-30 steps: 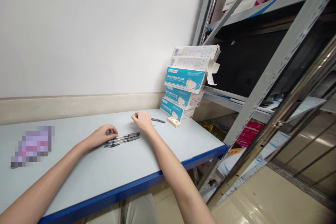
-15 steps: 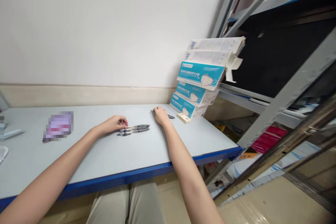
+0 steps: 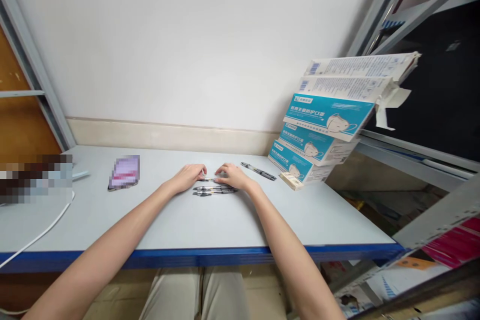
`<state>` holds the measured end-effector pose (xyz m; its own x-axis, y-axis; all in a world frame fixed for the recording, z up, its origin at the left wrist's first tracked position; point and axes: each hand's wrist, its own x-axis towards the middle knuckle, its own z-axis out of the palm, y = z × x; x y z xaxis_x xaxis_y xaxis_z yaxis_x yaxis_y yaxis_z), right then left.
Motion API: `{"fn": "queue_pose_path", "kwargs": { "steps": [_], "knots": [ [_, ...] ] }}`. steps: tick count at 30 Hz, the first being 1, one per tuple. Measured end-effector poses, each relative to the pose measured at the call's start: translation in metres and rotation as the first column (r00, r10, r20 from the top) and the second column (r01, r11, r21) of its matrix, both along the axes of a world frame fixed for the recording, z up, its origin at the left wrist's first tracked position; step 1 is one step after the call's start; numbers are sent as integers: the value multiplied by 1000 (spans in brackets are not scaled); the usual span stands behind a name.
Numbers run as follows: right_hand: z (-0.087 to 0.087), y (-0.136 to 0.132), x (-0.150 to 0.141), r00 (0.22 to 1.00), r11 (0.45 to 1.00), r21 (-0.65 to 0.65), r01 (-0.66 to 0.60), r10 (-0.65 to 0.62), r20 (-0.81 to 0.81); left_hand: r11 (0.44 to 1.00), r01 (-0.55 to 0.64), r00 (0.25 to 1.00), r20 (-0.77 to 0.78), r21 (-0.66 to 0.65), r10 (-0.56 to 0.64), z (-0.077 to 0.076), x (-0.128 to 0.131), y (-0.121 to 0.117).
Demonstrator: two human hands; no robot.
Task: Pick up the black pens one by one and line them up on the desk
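Note:
My left hand [image 3: 188, 177] and my right hand [image 3: 232, 177] rest close together on the tabletop. A clear-barrelled pen [image 3: 209, 179] lies crosswise between them, its left end pinched by my left fingers and its right end by my right fingers. Just in front of it are more black-and-clear pens [image 3: 213, 192], side by side; my right hand partly covers their right ends. Right of my right hand, a separate group of dark pens [image 3: 258, 171] lies at a slant.
Stacked mask boxes [image 3: 330, 116] lean at the back right, with a small cream box [image 3: 290, 181] before them. A purple, pixelated item [image 3: 125, 172] lies to the left, near a white cable [image 3: 48, 227]. Metal shelving [image 3: 435, 210] stands beyond the table's right end.
My right hand has come from the pens near the small box to beside my left hand, where a pen now lies between both. The view has swung left.

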<state>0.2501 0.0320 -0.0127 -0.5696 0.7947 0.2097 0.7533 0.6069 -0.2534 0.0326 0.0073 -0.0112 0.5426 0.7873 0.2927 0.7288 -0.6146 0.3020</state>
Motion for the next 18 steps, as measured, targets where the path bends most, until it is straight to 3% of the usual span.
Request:
{"fn": "queue_pose_path", "kwargs": {
  "steps": [5,9,14,18],
  "knots": [
    [-2,-2,-5,997,999,0,33,-33,-70,994,-66,998,-16,84,68,-4,-2,3],
    [-2,0,-5,967,992,-108,63,-88,-241,987,-54,997,-43,150,61,0,-1,1],
    [-2,5,-5,913,977,-196,-84,-3,-408,952,-80,988,-101,296,114,5,-2,0],
    [4,2,-6,914,974,-167,-155,77,-399,957,-173,981,-47,231,188,6,-2,-2]
  ]
}}
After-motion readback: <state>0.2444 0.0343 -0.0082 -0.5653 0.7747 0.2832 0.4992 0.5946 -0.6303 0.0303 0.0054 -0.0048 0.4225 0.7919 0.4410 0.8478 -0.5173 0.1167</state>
